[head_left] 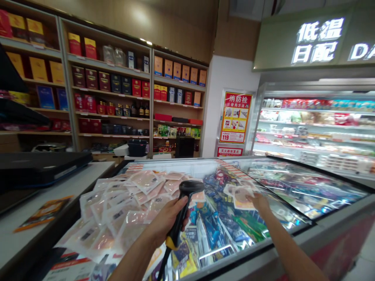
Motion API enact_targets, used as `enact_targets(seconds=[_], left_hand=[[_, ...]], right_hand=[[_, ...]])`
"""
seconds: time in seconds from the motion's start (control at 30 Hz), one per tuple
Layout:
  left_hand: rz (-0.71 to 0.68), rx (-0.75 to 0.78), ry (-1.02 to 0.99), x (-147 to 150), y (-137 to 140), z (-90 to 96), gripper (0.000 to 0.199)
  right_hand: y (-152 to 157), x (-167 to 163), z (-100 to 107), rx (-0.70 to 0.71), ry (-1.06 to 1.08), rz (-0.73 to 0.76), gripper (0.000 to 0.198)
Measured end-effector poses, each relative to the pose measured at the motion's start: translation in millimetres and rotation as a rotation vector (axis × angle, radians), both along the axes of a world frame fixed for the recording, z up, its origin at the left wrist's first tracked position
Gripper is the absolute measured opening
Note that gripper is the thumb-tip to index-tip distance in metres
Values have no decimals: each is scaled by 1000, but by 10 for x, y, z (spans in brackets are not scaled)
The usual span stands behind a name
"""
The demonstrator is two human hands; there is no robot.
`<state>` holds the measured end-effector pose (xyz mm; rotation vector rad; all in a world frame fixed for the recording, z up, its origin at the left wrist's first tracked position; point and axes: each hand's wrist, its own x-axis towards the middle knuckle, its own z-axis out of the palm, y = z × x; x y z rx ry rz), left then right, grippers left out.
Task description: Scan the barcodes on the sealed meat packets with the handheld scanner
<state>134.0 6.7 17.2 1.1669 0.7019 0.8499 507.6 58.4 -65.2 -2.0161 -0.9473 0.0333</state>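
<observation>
My left hand [168, 216] is closed round the handle of a black and yellow barcode scanner [178, 218], its head pointing up and its cable hanging down. Fingers of my right hand [260, 203] pinch the edge of a flat clear packet [243, 197] with pale pinkish contents. Beside it lies another similar packet [230, 189]. To the left, a large heap of such packets [117, 212] with small printed labels is spread over the glass top of a chest freezer [293, 224]. Coloured bags [215, 230] show through the glass below my hands.
On the left counter [96, 177] lie an orange packet [43, 212] and a dark flat device [43, 168]. Shelves of boxed goods [114, 84] line the back wall. A lit open chiller [316, 128] stands at the right, beyond a red-framed poster [236, 117].
</observation>
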Motion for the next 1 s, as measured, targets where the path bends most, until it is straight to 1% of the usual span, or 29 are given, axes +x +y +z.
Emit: enact_targets(seconds=[0.13,0.23,0.4,0.57,0.67,0.8,1.0], left_hand=[[6,11,-6,-33,-34,36,30],[9,21,-11,-30,-47,51,30],[10,29,-16,-28,-74,81,31],[3,7,-25,-49,-101,122,30],[6,11,-28,-59,-105,128,30],[1,17,-25,-61,-95,114,29],[-1,31,-14,-18,-65,91,31]], right_hand=[[55,-277,64,266,305,135,33],[166,-560,93,382,426,265,35],[332,-986,94,426,527,392,37],[378,-1222,73,448,599,504,31],[390,-1245,52,443,610,523,29],[419,-1194,31,451,611,517,30],[476,-1143,27,476,628,451,34]])
